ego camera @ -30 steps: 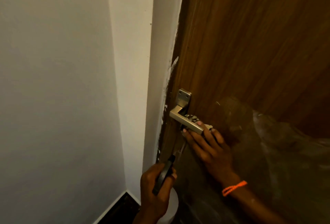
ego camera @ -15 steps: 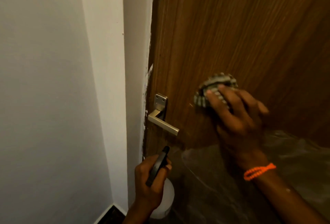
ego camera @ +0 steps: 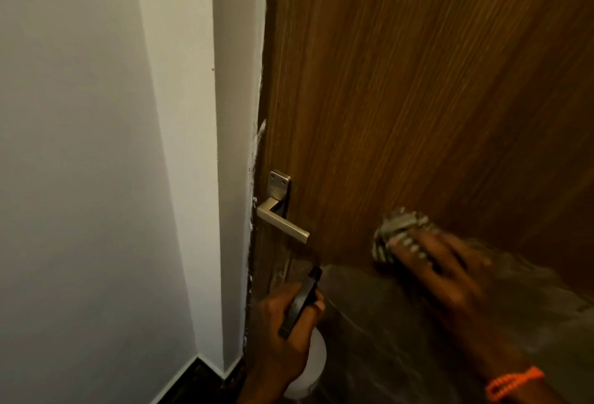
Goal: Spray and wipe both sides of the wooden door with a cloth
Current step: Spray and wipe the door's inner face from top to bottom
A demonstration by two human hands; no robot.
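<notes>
Since half a second ago the right hand (ego camera: 443, 271) has gone down the wooden door (ego camera: 434, 98) with the cloth (ego camera: 398, 230); before, it was higher than the door handle (ego camera: 283, 220), and now it is lower and to the right of it, at the top edge of the clear plastic film (ego camera: 401, 323) that covers the lower part of the door. One second ago this hand was at the handle itself.

The door is dark brown with fine grain. At its left edge stands a white wall (ego camera: 96, 146), with white smears along the joint. A dark skirting (ego camera: 199, 381) runs at the bottom of the wall.

The right hand lies with its fingers stretched out flat and presses the striped cloth against the door; the picture is blurred there. An orange band (ego camera: 514, 382) is on its wrist. The left hand (ego camera: 283, 333) is low, just under the handle, with the fingers curled around the neck of a white spray bottle (ego camera: 308, 365), and the black nozzle points up toward the door.
</notes>
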